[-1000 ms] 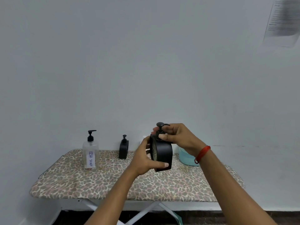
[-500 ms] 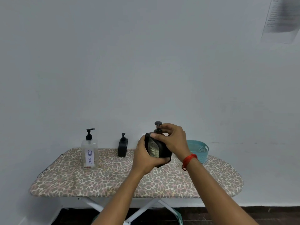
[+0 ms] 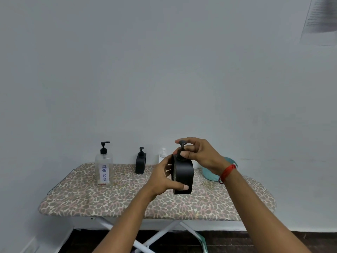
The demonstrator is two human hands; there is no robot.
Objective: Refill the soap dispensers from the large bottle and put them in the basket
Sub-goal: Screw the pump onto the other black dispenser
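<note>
I hold a black soap dispenser [image 3: 184,175] upright above the middle of the ironing board [image 3: 127,198]. My left hand [image 3: 162,178] grips its body from the left side. My right hand [image 3: 200,154] pinches the pump head at its top. A large clear bottle [image 3: 104,168] labelled DISH SOAP, with a black pump, stands at the left of the board. A second black dispenser [image 3: 140,162] stands at the back. A small white dispenser [image 3: 162,155] shows behind my left hand. The teal basket [image 3: 209,175] sits at the right, mostly hidden by my right wrist.
The board has a leopard-print cover and white crossed legs [image 3: 160,232]. A pale wall runs right behind it. A paper sheet [image 3: 321,21] hangs on the wall at top right. Dark floor [image 3: 228,240] lies beneath.
The dispenser, tilted half a second ago with its patterned side showing, is upright again. My right hand has shifted from its body up to the pump head and now hides most of the basket.
</note>
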